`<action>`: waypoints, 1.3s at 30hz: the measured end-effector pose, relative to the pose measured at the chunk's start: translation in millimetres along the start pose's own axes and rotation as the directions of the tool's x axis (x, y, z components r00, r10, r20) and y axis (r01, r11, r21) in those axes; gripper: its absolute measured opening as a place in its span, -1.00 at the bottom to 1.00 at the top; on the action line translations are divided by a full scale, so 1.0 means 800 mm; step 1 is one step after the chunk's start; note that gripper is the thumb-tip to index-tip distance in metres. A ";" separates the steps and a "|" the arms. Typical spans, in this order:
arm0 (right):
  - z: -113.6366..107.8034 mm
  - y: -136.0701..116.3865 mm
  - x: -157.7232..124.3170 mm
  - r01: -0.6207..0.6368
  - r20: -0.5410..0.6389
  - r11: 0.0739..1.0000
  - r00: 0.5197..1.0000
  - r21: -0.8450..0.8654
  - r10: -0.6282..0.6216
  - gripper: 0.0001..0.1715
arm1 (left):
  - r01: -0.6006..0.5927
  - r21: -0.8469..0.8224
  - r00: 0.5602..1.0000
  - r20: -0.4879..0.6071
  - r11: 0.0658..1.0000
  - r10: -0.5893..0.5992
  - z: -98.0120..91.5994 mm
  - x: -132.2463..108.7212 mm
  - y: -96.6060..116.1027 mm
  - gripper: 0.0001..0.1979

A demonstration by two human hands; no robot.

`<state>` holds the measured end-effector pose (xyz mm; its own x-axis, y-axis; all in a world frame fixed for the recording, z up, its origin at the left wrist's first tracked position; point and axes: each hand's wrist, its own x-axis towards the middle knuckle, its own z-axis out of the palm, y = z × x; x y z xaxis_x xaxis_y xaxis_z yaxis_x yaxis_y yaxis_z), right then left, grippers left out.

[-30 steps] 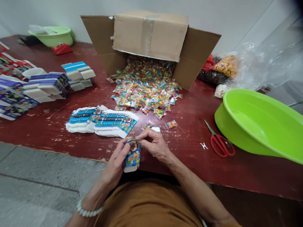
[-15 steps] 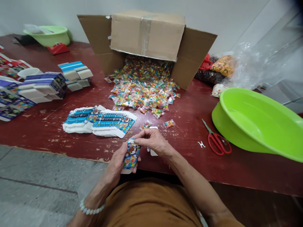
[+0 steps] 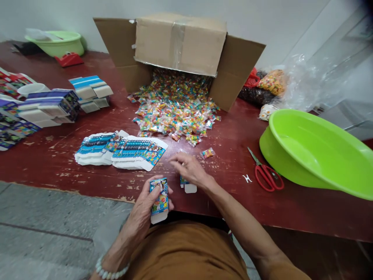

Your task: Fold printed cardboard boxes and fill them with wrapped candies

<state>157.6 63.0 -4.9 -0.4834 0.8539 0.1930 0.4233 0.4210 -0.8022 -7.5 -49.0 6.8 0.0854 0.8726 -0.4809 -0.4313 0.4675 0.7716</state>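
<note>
My left hand (image 3: 145, 208), with a bead bracelet on the wrist, grips a small printed cardboard box (image 3: 159, 196) upright near the table's front edge. My right hand (image 3: 188, 169) is above the red wooden table (image 3: 221, 194), fingers loosely apart and holding nothing. Just below it, a second small box (image 3: 186, 185) sits partly hidden behind the wrist. A small candy packet (image 3: 208, 153) lies beyond the fingertips. A heap of clear candy packets (image 3: 175, 116) spills towards me from the carton.
Flat stacks of printed box blanks (image 3: 122, 152) lie left of my hands, with more stacks (image 3: 49, 109) further left. A cardboard carton (image 3: 177, 42) lies on its side at the back. Red scissors (image 3: 265, 175) lie beside a green plastic basin (image 3: 314, 151) on the right.
My right hand has let go of the box top and moved forward and away from it. My left hand still holds the box, now with its printed face turned more upward.
</note>
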 end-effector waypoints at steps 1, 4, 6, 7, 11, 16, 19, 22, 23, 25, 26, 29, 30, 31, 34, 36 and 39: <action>-0.002 0.010 0.009 -0.105 -0.075 0.988 0.992 -0.114 0.097 -0.81 | 0.045 -0.042 0.999 0.019 0.998 -0.044 -0.004 -0.006 -0.004 -0.45; -0.008 0.033 0.029 -0.371 -0.215 0.858 0.926 -0.355 0.311 -0.70 | 0.220 -0.106 0.974 0.072 0.970 -0.213 -0.025 -0.025 -0.020 -0.59; -0.010 0.041 0.037 -0.416 -0.206 0.831 0.909 -0.370 0.363 -0.75 | 0.252 -0.074 0.968 0.025 0.965 -0.251 -0.050 -0.035 -0.027 -0.63; -0.010 0.042 0.039 -0.411 -0.190 0.841 0.911 -0.351 0.366 -0.79 | 0.230 -0.018 0.973 -0.014 0.973 -0.230 -0.066 -0.038 -0.027 -0.66; -0.006 0.040 0.039 -0.391 -0.147 0.887 0.919 -0.246 0.365 -0.88 | 0.156 0.436 0.982 0.024 0.886 -0.185 -0.140 -0.042 -0.012 -0.68; 0.009 0.007 0.018 -0.303 -0.121 0.926 0.934 0.226 0.335 -0.79 | 0.254 0.638 0.882 0.156 0.727 -0.444 -0.183 -0.045 0.001 -0.57; 0.023 -0.030 -0.003 -0.192 -0.048 0.813 0.964 0.550 0.260 -0.77 | 0.162 0.517 0.941 0.175 0.841 -0.289 -0.157 -0.041 0.003 -0.54; 0.035 -0.059 -0.018 -0.137 -0.072 0.787 0.972 0.602 0.224 -0.81 | 0.047 0.381 0.978 0.172 0.923 -0.121 -0.114 -0.032 0.004 -0.54; 0.038 -0.065 -0.020 -0.121 -0.100 0.809 0.971 0.575 0.216 -0.84 | 0.019 0.345 0.983 0.163 0.938 -0.080 -0.101 -0.029 0.003 -0.53; 0.042 -0.070 -0.022 -0.097 -0.138 0.874 0.974 0.476 0.183 -0.88 | -0.017 0.274 0.989 0.149 0.962 -0.025 -0.081 -0.026 0.000 -0.50; 0.043 -0.070 -0.022 -0.085 -0.145 0.905 0.977 0.417 0.159 -0.90 | -0.028 0.248 0.989 0.149 0.968 -0.009 -0.073 -0.025 -0.001 -0.48; 0.044 -0.069 -0.024 -0.040 -0.159 0.960 0.983 0.276 0.087 -0.91 | -0.076 0.220 0.986 0.163 0.972 0.040 -0.057 -0.023 -0.003 -0.46; 0.044 -0.069 -0.026 -0.019 -0.154 0.970 0.986 0.242 0.057 -0.89 | -0.098 0.224 0.985 0.161 0.970 0.062 -0.053 -0.022 -0.003 -0.47; 0.044 -0.069 -0.028 0.010 -0.130 0.976 0.991 0.217 0.018 -0.89 | -0.123 0.230 0.984 0.155 0.965 0.089 -0.049 -0.021 -0.001 -0.47; 0.039 -0.068 -0.034 0.095 -0.055 0.964 0.995 0.247 -0.083 -0.88 | -0.179 0.206 0.981 0.115 0.962 0.158 -0.039 -0.020 0.006 -0.43; 0.035 -0.063 -0.036 0.050 -0.071 0.916 0.997 0.398 -0.024 -0.88 | -0.168 0.125 0.983 0.096 0.978 0.157 -0.032 -0.020 0.011 -0.47; 0.033 -0.055 -0.036 -0.182 0.072 0.709 0.981 0.682 0.182 -0.68 | -0.101 0.007 0.991 0.084 0.995 0.101 -0.022 -0.018 0.016 -0.48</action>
<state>132.6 12.2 9.8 -0.4521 0.8920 0.0020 -0.1344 -0.0658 -0.9887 -30.3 -58.3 16.3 0.1166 0.9239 -0.3644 -0.4317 0.3776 0.8192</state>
